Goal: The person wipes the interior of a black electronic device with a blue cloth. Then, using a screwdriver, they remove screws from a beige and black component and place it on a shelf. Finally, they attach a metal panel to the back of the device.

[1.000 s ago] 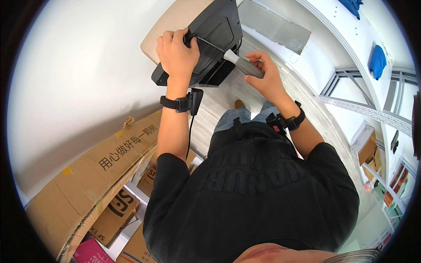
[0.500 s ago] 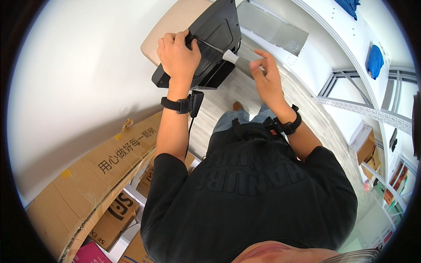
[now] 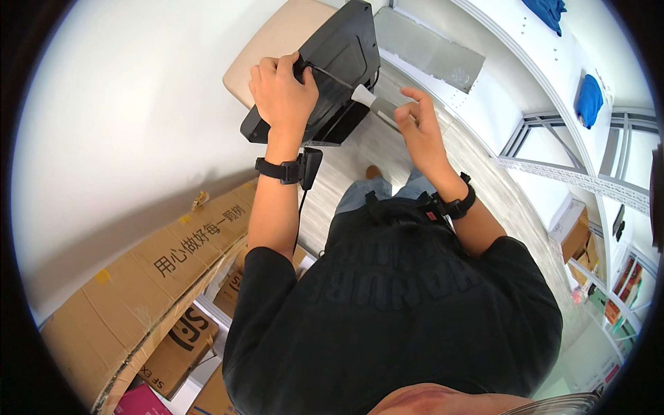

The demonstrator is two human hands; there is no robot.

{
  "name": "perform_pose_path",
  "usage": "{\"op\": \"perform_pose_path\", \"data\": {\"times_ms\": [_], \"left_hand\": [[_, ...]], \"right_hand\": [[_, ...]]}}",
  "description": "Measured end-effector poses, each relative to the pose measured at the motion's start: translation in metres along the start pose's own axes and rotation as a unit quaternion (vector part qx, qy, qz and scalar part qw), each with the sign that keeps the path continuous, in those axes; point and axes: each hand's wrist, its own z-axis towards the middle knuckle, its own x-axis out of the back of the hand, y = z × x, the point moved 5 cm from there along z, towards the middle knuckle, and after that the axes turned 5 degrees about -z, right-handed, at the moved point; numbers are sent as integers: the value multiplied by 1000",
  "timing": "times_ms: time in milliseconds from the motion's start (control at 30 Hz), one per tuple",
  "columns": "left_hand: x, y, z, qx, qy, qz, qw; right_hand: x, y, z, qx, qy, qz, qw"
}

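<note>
While left fingers [image 3: 286,64] grasp the black casing [image 3: 347,50], right fingers [image 3: 424,105] at a grey-handled screwdriver [image 3: 363,95], whether gripping, cannot tell.

Likely storeroom: white shelving [image 3: 570,178], cardboard boxes [image 3: 131,297]

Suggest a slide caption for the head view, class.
Left hand on a black panel, right hand at a screwdriver.

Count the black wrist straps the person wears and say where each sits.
2. One strap circles the left wrist, below the left hand on the black casing; the other strap circles the right wrist, below the right hand at the screwdriver handle. None seems hidden.
</note>
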Motion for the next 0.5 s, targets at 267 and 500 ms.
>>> {"op": "perform_pose_path", "data": {"times_ms": [267, 500], "left_hand": [[0, -1, 0, 12, -2, -6, 1000], [-3, -2, -2, 0, -3, -9, 1000]], "right_hand": [[1, -12, -9, -54, 1, 43, 998], [2, -3, -5, -79, -44, 52, 995]]}}
